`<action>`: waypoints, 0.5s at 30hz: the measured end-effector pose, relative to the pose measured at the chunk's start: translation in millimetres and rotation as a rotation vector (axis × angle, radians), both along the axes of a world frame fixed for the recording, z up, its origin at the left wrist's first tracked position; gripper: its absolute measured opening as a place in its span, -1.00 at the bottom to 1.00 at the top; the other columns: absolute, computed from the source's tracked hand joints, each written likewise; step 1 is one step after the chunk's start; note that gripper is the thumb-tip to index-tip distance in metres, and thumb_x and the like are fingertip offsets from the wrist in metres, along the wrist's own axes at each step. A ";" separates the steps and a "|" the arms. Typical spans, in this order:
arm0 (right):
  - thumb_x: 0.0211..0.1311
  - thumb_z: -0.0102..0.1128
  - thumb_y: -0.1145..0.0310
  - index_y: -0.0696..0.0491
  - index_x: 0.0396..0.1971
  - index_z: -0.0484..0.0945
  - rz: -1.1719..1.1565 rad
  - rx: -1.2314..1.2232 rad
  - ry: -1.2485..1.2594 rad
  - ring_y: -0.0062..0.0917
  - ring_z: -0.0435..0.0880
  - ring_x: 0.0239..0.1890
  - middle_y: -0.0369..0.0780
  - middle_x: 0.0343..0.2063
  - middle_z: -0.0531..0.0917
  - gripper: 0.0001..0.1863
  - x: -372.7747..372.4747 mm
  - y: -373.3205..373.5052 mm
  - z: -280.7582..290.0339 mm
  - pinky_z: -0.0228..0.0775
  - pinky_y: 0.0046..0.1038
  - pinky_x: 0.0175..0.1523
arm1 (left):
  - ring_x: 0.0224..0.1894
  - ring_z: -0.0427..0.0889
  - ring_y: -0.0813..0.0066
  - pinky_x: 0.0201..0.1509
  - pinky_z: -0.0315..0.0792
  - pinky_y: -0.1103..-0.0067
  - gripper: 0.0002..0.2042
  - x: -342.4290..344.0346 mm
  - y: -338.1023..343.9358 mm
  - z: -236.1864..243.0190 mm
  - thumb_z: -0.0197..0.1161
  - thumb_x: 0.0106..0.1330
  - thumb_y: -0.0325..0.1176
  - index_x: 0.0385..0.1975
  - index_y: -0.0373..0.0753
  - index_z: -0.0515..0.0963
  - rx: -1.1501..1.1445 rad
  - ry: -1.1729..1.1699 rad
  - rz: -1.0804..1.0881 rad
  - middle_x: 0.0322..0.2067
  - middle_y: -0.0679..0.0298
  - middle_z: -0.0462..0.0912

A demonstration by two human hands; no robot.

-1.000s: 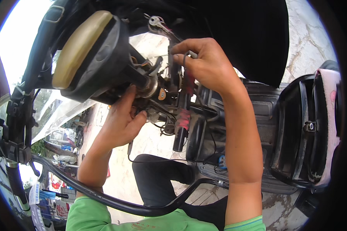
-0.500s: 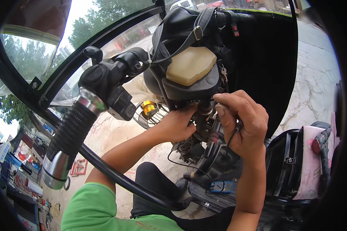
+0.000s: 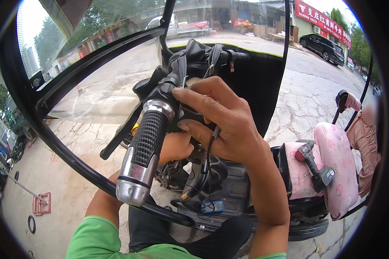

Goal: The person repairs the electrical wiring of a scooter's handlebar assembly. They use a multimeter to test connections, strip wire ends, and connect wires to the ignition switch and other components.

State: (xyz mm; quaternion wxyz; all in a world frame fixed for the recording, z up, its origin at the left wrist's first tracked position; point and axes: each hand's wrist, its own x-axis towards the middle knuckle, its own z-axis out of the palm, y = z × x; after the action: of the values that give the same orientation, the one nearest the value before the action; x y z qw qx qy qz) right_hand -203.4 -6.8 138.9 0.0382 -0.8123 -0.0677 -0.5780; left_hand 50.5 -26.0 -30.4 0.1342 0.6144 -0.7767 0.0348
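My right hand (image 3: 235,118) is at the handlebar, its index fingertip by the black switch housing (image 3: 166,93) and its thumb held apart below. A test lead with a dark probe (image 3: 215,132) is tucked in its curled fingers, the black cable hanging down. Partly behind the ribbed black-and-silver handlebar grip (image 3: 147,140), my left hand (image 3: 176,146) reaches in under the steering head; its fingertips are hidden. Below, a blue multimeter (image 3: 212,206) lies on the dark ribbed footboard (image 3: 235,185).
A cordless drill (image 3: 313,166) lies on the pink patterned seat (image 3: 296,183) at the right. The black frame tube (image 3: 80,172) curves across my left side. On the ground at the left are a red metal stand (image 3: 42,203) and a black ring (image 3: 31,224).
The view has tilted up, and the grip now appears closer to the middle. My right hand has gone from below the pale cap to beside the switch housing. My left hand stays low.
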 end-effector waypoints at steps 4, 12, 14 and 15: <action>0.15 0.45 0.44 0.07 0.14 0.63 0.031 0.053 0.035 -0.59 0.60 -0.38 -0.17 -0.12 0.60 -0.50 7.4 1.5 -0.6 0.46 -0.55 -0.42 | -0.15 0.69 -0.18 -0.01 0.55 0.08 -0.62 -1.9 -17.9 -18.0 0.14 0.19 -0.26 -0.09 -0.40 0.52 -0.015 0.056 -0.063 -0.22 -0.19 0.68; 0.12 0.46 0.48 0.01 0.18 0.59 0.071 0.128 0.048 -0.65 0.48 -0.49 -0.23 -0.16 0.60 -0.44 6.3 -0.4 -1.9 0.34 -0.57 -0.43 | -0.14 0.68 -0.18 0.00 0.54 0.08 -0.62 8.5 -17.4 -13.4 0.15 0.20 -0.26 -0.07 -0.38 0.52 -0.017 0.057 -0.081 -0.21 -0.19 0.67; 0.08 0.49 0.48 0.00 0.15 0.58 0.083 0.154 0.083 -0.50 0.56 -0.44 -0.21 -0.24 0.58 -0.44 7.7 -1.1 0.8 0.43 -0.45 -0.34 | -0.14 0.68 -0.19 0.00 0.54 0.08 -0.62 11.9 -16.5 -12.6 0.15 0.20 -0.26 -0.06 -0.37 0.52 -0.012 0.068 -0.080 -0.21 -0.19 0.67; 0.05 0.51 0.48 0.00 0.12 0.58 0.091 0.166 0.103 -0.40 0.61 -0.41 -0.20 -0.29 0.57 -0.44 7.7 -0.8 2.3 0.49 -0.37 -0.28 | -0.14 0.68 -0.19 0.00 0.54 0.08 -0.62 13.3 -17.0 -13.3 0.15 0.20 -0.26 -0.06 -0.37 0.52 -0.009 0.068 -0.082 -0.21 -0.19 0.67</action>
State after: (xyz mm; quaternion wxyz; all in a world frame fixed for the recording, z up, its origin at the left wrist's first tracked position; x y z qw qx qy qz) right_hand -195.7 -7.7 141.1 0.1349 -0.8312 -0.0541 -0.5366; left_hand 63.7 -43.0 -43.7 0.1647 0.5822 -0.7961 0.0115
